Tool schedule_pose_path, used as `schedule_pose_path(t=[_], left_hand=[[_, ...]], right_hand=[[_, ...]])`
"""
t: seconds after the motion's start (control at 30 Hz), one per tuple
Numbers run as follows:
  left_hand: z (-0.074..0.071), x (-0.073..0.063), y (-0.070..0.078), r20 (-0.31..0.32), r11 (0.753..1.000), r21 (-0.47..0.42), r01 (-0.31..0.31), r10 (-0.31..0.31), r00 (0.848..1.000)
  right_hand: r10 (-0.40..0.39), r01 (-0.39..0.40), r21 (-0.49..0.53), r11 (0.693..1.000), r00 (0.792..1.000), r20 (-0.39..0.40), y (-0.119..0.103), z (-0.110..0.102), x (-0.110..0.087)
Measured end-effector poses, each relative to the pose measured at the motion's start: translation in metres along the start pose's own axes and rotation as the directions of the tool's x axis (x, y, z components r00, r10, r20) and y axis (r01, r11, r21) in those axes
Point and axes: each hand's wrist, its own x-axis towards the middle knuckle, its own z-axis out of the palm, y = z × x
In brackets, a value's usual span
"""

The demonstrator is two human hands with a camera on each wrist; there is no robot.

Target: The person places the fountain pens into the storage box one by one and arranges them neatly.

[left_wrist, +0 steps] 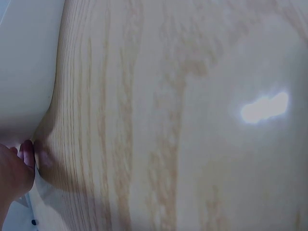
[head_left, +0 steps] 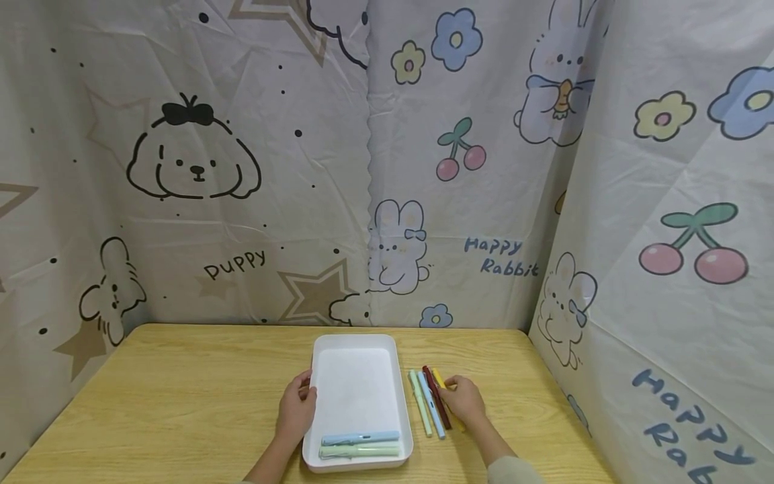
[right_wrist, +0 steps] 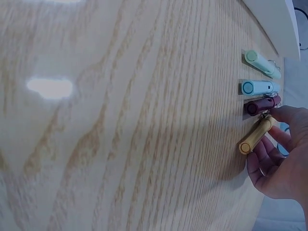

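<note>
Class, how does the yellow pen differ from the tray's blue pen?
The yellow pen is outside the tray; the blue pen lies inside.
The right grip holds the yellow pen; the blue pen is untouched.
The yellow pen roughly follows the tray's length; the blue pen, its width.
Both are slim.

Right fingers (right_wrist: 283, 137) in a pinch

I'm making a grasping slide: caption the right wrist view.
Right hand pinches a yellow cylindrical pen beside a dark red pen, light blue pen and pale green pen.
</note>
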Motion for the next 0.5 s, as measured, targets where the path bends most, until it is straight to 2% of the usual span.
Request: schedule_pose_path(t=[0.23,0.5], left_hand=[[-0.0009,-0.0008,0.0027,-0.002,1.000,-0.009,-0.002,0.001,1.000],[-0.0006,-0.0019,0.0031,-0.013,1.000,-0.012,-0.008,0.008,1.000]], right_hand=[[-0.011,0.010,-0.035,0.999,1.000,-0.008,0.0011,0.0015,0.0006],[0.032,-0.030,-0.073,0.997,0.999,0.018,0.0022,-0.0019,0.0021]])
